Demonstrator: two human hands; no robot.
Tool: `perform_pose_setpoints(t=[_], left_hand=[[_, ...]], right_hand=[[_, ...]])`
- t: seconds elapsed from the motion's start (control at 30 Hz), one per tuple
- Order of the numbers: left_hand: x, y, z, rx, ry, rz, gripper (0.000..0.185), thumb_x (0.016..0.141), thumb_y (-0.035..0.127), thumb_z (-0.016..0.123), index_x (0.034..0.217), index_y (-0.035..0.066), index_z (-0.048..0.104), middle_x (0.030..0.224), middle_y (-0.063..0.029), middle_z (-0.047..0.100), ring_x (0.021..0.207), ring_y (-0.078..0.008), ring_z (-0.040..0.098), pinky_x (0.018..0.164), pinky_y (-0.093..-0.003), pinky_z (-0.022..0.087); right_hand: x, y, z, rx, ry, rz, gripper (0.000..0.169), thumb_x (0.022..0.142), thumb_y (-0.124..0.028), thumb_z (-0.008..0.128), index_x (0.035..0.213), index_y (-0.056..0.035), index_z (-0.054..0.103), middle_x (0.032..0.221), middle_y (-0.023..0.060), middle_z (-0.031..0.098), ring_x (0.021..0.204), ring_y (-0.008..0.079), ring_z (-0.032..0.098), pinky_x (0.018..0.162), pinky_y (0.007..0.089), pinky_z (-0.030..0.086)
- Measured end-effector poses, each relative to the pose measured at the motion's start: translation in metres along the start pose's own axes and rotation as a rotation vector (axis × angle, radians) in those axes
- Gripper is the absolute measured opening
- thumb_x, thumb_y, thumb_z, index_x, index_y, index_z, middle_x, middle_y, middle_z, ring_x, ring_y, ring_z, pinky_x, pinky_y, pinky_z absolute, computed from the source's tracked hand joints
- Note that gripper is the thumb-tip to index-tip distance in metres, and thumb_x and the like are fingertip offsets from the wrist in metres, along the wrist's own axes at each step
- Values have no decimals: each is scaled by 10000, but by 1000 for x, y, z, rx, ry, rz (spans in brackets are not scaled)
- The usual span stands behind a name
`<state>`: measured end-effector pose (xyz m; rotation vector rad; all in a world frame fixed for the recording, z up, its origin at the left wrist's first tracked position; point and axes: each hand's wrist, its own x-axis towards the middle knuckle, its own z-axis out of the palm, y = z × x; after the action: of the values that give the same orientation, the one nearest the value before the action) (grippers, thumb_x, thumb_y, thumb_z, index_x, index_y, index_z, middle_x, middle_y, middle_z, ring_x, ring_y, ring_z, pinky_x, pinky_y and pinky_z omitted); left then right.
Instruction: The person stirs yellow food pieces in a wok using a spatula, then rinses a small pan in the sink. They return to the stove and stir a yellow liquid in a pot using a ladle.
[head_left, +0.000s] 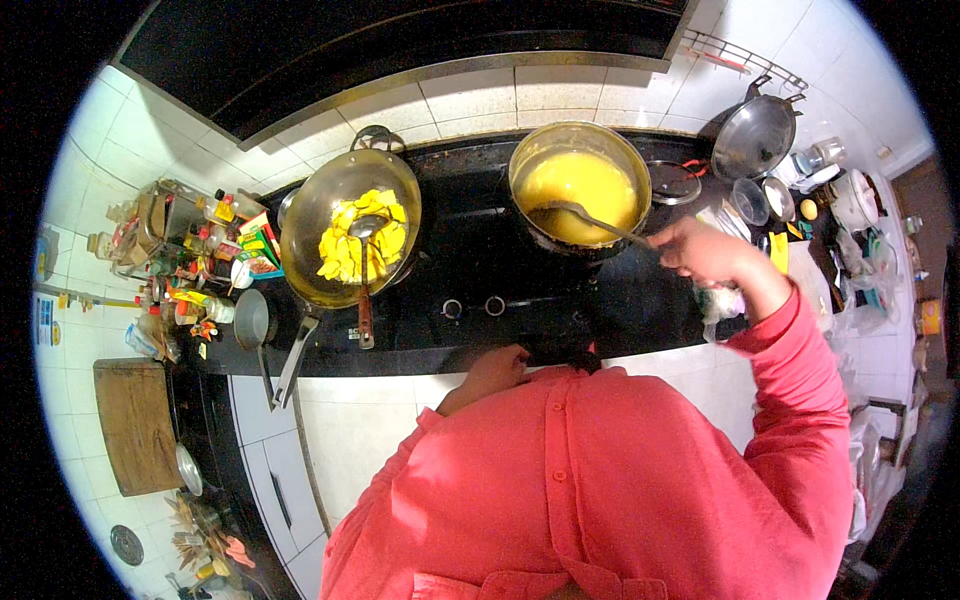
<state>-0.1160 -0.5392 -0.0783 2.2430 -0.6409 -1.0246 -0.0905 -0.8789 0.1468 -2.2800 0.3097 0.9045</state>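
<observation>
My right hand (701, 251) grips the handle of a metal ladle (611, 228). The ladle's head dips into thick yellow liquid (574, 180) inside a deep metal pot (517, 161), which stands on the right side of the black stove (465, 255). At the stove's front edge, close to my body, rests my left hand (499, 366); its fingers are partly hidden and I see nothing held in it. To the left, a wok (300, 262) contains yellow sliced food (337, 251). A second ladle (365, 292), with a brown handle, lies across that food and the wok's rim.
A small saucepan (252, 316) and crowded seasoning bottles (221, 251) stand left of the wok. The wok's handle (296, 360) juts past the counter edge. Right of the pot are a lid (673, 182), bowls (750, 201) and plastic bags. A range hood (405, 67) hangs above.
</observation>
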Motion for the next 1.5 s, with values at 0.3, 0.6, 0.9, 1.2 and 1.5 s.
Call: perform_pose_setpoints(t=[0.3, 0.6, 0.9, 1.2, 1.5], left_hand=[[1, -2, 0, 30, 5, -12, 316, 830, 209, 508, 1097, 51, 568, 987, -214, 615, 937, -376, 582, 801, -448, 456], [4, -9, 3, 32, 27, 13, 323, 822, 227, 542, 1093, 53, 569, 981, -202, 621, 923, -364, 592, 783, -438, 465], [-5, 11, -8, 24, 14, -1, 315, 831, 218, 535, 1088, 39, 570, 993, -188, 622, 935, -348, 592, 792, -434, 463], [-2, -1, 0, -11, 18, 13, 314, 820, 202, 550, 1088, 38, 570, 1005, -191, 618, 952, -347, 584, 806, -426, 459], [-2, 8, -6, 31, -24, -25, 314, 832, 197, 511, 1099, 40, 561, 998, -188, 619, 947, -354, 585, 815, -428, 457]], right_hand=[[35, 6, 79, -427, 483, -31, 472, 773, -37, 477, 1245, -39, 498, 802, 259, 612, 789, 382, 613, 696, 454, 493], [26, 18, 57, -718, 459, -1, 429, 799, -24, 433, 1220, -51, 510, 805, 201, 637, 769, 343, 632, 646, 433, 513], [5, 5, -21, -563, 52, -260, 194, 729, -32, 490, 851, 39, 622, 796, 245, 629, 767, 370, 628, 660, 425, 484], [2, -10, -7, 145, -43, 11, 425, 838, -72, 514, 1261, -47, 487, 526, -22, 422, 322, 70, 361, 285, 226, 293], [49, 13, 74, -370, 501, -113, 440, 773, -20, 455, 1207, -25, 526, 817, 274, 608, 811, 386, 614, 700, 448, 496]])
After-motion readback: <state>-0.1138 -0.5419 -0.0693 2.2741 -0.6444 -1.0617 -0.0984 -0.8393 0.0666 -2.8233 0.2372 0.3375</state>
